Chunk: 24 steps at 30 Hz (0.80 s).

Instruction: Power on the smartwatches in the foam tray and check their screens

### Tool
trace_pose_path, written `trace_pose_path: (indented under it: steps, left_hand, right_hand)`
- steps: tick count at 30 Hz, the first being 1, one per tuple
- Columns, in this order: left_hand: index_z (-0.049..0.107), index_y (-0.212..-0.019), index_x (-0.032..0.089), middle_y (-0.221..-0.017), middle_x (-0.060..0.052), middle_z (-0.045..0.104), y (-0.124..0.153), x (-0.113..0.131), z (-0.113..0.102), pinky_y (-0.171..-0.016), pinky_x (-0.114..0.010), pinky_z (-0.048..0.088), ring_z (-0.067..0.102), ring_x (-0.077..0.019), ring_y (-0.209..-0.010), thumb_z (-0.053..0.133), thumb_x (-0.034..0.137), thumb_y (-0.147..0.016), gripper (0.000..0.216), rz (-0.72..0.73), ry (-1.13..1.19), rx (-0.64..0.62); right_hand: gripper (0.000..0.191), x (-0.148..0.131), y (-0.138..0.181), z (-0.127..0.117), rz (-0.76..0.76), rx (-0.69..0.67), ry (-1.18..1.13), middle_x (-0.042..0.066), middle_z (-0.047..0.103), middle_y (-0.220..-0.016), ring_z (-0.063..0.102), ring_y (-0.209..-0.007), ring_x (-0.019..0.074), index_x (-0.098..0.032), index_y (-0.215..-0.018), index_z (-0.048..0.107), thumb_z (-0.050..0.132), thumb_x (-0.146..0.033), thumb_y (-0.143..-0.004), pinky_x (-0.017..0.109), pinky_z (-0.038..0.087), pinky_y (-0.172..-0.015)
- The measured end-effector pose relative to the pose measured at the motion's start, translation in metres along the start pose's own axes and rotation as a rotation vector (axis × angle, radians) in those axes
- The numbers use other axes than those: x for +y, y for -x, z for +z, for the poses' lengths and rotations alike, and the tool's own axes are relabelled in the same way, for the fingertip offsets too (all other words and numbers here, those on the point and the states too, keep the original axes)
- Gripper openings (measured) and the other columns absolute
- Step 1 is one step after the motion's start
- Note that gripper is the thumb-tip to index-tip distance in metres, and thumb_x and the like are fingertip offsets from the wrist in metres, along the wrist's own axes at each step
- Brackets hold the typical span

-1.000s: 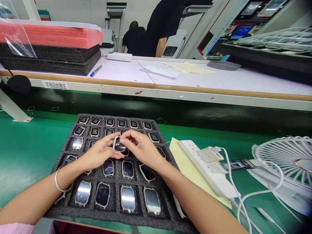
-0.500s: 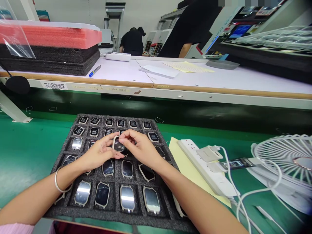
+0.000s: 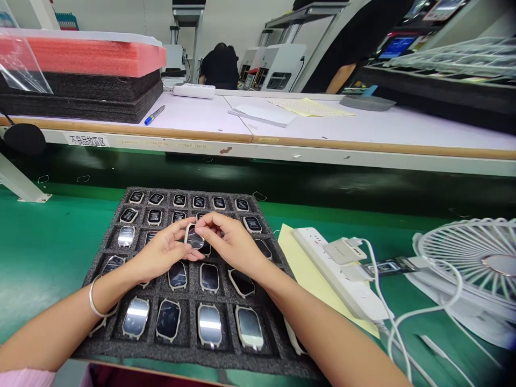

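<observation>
Over the middle of a dark foam tray (image 3: 189, 293), my left hand (image 3: 167, 251) is closed around the edges of a smartwatch (image 3: 194, 238) without a strap. Its dark screen faces up and carries bright streaks, which could be reflections or film. The thumb and forefinger of my right hand (image 3: 226, 236) are pinched together at the watch's upper right corner. What lies between those fingertips is too small to make out. Several more smartwatches sit in the tray's compartments, such as one in the front row (image 3: 209, 325). Some in the back rows show lit text (image 3: 154, 216). My hands hide some compartments.
Right of the tray, a white power strip (image 3: 342, 274) with chargers and cables rests on yellow paper (image 3: 296, 255). A white fan (image 3: 475, 263) stands farther right. Above is a shelf (image 3: 193, 115) with foam blocks (image 3: 92, 80) and a pen (image 3: 155, 115). Two people are behind it.
The view has shifted slightly. Both hands stay at the watch, whose screen looks tilted a little differently with changed streaks. The person behind the shelf at right has moved rightward.
</observation>
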<state>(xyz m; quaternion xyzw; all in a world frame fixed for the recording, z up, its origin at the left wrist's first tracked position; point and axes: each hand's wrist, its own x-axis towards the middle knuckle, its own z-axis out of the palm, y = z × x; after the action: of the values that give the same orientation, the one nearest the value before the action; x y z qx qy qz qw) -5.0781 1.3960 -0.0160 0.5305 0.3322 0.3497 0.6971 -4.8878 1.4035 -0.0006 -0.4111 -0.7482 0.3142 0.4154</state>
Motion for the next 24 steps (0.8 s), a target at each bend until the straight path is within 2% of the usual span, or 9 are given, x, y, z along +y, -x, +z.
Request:
trace_pose_path:
  steps: [16,24]
  left_hand:
    - [0.048,-0.141,0.021,-0.129,-0.014,0.062,-0.0015,-0.0038,-0.0008,-0.087,-0.038,0.059,0.075,-0.0200,-0.088,0.070,0.022,-0.085,0.060,0.019,0.023,0.004]
    - [0.046,-0.140,0.019,-0.113,-0.009,0.065,-0.0011,-0.0003,0.0002,-0.084,-0.033,0.059,0.076,-0.0190,-0.086,0.069,0.019,-0.084,0.060,0.020,0.016,0.011]
  right_hand:
    - [0.008,0.0028,0.0011,0.0004,-0.042,0.034,0.055,0.001,0.064,-0.081,0.057,-0.069,0.0140,-0.020,-0.087,0.066,0.060,-0.018,-0.091,0.026,0.045,-0.065]
    - [0.010,0.0065,0.0011,0.0014,-0.013,0.053,0.031,0.001,0.067,-0.083,0.059,-0.072,0.0156,-0.021,-0.097,0.068,0.060,-0.019,-0.091,0.029,0.047,-0.068]
